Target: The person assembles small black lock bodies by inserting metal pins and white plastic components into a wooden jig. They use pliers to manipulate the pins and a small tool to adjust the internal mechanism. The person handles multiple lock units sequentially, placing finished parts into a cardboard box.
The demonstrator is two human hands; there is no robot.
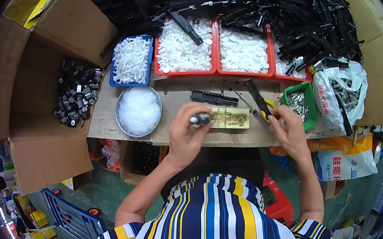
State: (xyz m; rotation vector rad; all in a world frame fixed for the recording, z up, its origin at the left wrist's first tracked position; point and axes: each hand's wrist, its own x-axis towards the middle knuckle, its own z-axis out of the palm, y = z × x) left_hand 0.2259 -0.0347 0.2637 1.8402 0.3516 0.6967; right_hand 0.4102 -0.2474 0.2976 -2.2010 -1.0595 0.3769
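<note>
My left hand (pixel 188 131) pinches a small black and silver part (pixel 199 118) at the left end of a pale yellow jig block (pixel 229 119) on the wooden bench. At the jig's right end, my right hand (pixel 288 128) grips a tool with a yellow and blue handle (pixel 264 110), its dark shaft pointing up and left. A long black plastic piece (pixel 214 98) lies just behind the jig.
Red trays of white parts (pixel 183 47), a blue tray (pixel 131 60), a round metal bowl (pixel 138 110), a green bin of metal bits (pixel 300 103) and a white bag (pixel 341 91) ring the bench. Black strips (pixel 242 2) pile behind. A cardboard box of black parts (pixel 76 92) sits left.
</note>
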